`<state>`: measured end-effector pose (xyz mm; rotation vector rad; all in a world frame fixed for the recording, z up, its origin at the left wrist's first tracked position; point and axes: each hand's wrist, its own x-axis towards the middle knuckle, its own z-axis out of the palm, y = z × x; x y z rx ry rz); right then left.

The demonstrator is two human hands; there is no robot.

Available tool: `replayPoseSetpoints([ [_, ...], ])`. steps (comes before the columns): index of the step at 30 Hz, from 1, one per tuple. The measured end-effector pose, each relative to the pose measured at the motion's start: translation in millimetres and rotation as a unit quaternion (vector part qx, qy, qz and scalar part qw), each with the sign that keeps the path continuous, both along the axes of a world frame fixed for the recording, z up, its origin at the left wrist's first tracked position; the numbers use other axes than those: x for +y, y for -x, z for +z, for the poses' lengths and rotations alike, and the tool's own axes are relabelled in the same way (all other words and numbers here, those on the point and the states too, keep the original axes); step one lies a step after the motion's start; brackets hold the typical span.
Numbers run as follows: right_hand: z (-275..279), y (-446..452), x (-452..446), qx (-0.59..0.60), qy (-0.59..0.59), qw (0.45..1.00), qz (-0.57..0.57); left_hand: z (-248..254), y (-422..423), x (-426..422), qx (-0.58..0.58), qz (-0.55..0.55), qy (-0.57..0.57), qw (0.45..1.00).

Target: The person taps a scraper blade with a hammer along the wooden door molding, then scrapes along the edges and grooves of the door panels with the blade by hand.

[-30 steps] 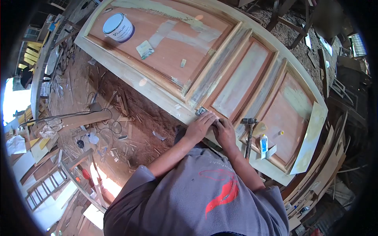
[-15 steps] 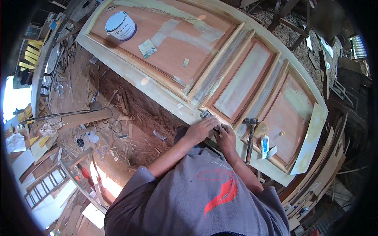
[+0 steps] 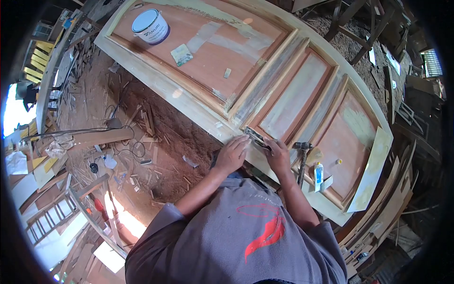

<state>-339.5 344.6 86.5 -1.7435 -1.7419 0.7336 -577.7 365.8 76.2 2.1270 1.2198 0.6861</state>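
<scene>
A large wooden door with framed panels [image 3: 189,102] lies flat in front of me. My right hand [image 3: 277,155] is closed around the near end of a dark, narrow tool [image 3: 256,137], whose exact kind I cannot make out. Its far end points up and left onto the door's pale frame beside the middle panel. My left hand [image 3: 232,154] lies on the door's near edge, left of the tool, with its fingers stretched forward. A hammer [image 3: 302,154] rests on the door to the right of my right hand.
On the door stand a white tub [image 3: 151,27] and a blue-and-white bottle [image 3: 318,176]. A smeared square pad [image 3: 181,55] and a yellow cap [image 3: 339,162] lie there too. Wood scraps litter the floor [image 3: 142,165]; boards [image 3: 383,199] lean at the right.
My left hand has come off the tool and moved left and down, uncovering it. My right hand has shifted slightly right and up with the tool. The view has tilted a little.
</scene>
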Motion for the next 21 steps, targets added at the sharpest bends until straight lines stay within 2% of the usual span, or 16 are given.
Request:
replayPoseSetpoints([
  [1, 3, -7, 0, 0.03, 0.009, 1.0, 0.001, -2, 4, 2, -0.016, 0.039, -0.036, 0.998],
  [2, 6, -14, -1, 0.06, 0.02, 0.998, 0.002, -4, 11, 2, 0.003, 0.08, -0.025, 0.996],
  [4, 24, -26, 1, 0.065, 0.014, 0.998, -0.005, -4, 21, 5, 0.038, 0.162, -0.001, 0.986],
  [5, 29, -32, 0, 0.063, 0.028, 0.998, -0.015, -6, 22, 10, 0.054, 0.192, -0.032, 0.979],
  [8, 34, -45, 2, 0.04, 0.024, 0.999, -0.019, -2, 14, 28, 0.061, 0.187, -0.053, 0.979],
  [14, 46, -39, 9, 0.002, 0.046, 0.999, -0.001, -28, 5, 39, 0.067, 0.154, -0.027, 0.986],
  [17, 51, -32, 23, 0.01, 0.07, 0.997, -0.01, -25, 14, 30, 0.07, 0.127, -0.007, 0.989],
  [20, 40, -23, 37, 0.054, 0.049, 0.997, -0.021, 5, -1, 22, -0.011, 0.081, 0.014, 0.997],
  [21, 41, -17, 42, 0.07, 0.048, 0.996, -0.016, 19, -13, 23, -0.071, 0.056, 0.049, 0.995],
])
